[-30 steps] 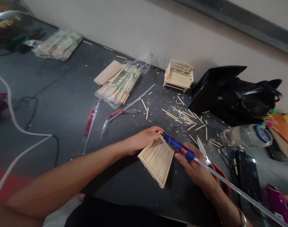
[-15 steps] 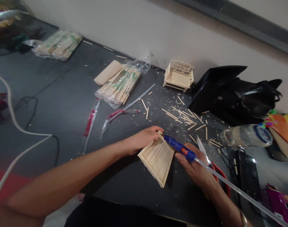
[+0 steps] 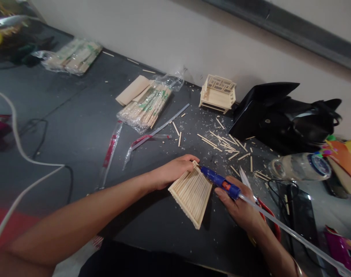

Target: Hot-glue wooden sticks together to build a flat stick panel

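Note:
My left hand (image 3: pixel 178 170) is closed on the far left corner of a slatted wooden panel (image 3: pixel 192 196) made of thin sticks, tilted above the table. My right hand (image 3: pixel 238 200) grips a blue hot glue gun (image 3: pixel 218 181), whose tip meets the panel's far corner near my left fingers. A long clear glue stick (image 3: pixel 290 232) trails from the back of the gun past my right wrist. Scissors with red handles (image 3: pixel 266 209) lie partly hidden under my right hand.
Cut sticks (image 3: pixel 221 140) and crumbs litter the dark table (image 3: pixel 85 115). Behind them stands a small wooden stick-built bench (image 3: pixel 218 94). A black bag (image 3: pixel 273 115), a jar (image 3: pixel 300 166) and a phone (image 3: pixel 303 211) lie right. Wrapped stick bundles (image 3: pixel 146 102) and a white cable (image 3: pixel 16 134) lie left.
The view has shifted very slightly. Both hands, the panel and the glue gun hold nearly the same position, with the gun's tip still at the panel's corner.

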Action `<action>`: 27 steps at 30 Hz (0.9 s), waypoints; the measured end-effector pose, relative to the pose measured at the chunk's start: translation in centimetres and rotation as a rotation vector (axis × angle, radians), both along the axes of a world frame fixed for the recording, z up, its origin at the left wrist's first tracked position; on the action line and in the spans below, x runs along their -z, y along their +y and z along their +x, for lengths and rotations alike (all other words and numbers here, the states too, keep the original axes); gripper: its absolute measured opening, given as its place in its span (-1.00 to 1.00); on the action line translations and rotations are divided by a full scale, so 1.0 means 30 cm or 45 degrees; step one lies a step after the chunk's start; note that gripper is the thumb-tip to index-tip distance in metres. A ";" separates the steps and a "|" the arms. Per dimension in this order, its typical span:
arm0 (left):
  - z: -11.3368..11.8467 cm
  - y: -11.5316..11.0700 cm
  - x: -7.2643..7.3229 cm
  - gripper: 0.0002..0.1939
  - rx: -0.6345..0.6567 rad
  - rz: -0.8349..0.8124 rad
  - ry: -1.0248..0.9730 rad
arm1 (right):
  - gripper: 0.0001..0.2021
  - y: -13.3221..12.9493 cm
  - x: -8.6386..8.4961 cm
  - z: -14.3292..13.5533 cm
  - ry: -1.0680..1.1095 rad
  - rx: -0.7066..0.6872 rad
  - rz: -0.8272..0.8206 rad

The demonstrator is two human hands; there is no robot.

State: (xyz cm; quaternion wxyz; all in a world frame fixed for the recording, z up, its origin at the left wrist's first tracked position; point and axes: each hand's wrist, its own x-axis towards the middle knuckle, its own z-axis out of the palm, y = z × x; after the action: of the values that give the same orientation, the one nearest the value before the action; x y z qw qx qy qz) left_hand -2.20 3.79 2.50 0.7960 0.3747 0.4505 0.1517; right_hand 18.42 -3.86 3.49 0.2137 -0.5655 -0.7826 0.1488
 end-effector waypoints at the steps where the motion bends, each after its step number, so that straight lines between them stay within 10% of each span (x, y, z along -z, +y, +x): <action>1: 0.000 0.000 0.000 -0.47 -0.002 0.002 0.000 | -0.59 0.000 0.000 0.000 0.001 0.000 0.001; 27: -0.005 0.001 0.018 -0.45 0.027 0.062 0.004 | -0.59 -0.006 0.007 0.008 -0.028 0.027 0.058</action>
State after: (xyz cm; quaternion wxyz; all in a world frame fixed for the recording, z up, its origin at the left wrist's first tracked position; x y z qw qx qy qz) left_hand -2.37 3.83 1.97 0.7875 0.3989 0.4441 0.1535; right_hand 18.65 -4.04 3.28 0.2193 -0.5702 -0.7821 0.1226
